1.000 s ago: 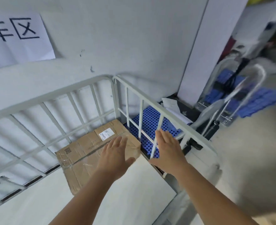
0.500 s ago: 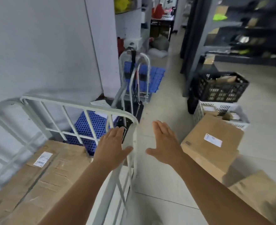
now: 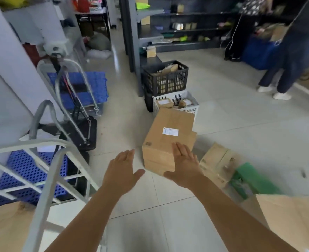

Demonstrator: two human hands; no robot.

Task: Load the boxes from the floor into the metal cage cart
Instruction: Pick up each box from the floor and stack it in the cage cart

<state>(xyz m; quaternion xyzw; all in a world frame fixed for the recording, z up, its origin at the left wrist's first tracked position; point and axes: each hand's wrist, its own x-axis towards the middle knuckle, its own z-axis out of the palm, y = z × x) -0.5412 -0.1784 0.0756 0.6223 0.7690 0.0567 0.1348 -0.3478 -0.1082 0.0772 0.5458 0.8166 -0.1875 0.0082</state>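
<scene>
Both hands empty, fingers straight and together — left hand (image 3: 122, 171) over bare tile, right hand (image 3: 183, 164) above the near corner of the tall brown cardboard box with white label (image 3: 165, 140), which stands on the floor right of the white metal cage cart (image 3: 46, 164). Best to take it by opposite sides, low down — it looks bulky.

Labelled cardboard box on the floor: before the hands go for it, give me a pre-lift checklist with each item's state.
1. Left hand holds nothing: ok.
2. Right hand holds nothing: ok.
3. Labelled cardboard box has nothing on top: ok.
4. Tiled floor between hands and box is bare: ok.
5. Box is taped shut: cannot tell.
6. Space left in metal cage cart, which already holds a box: cannot tell.
</scene>
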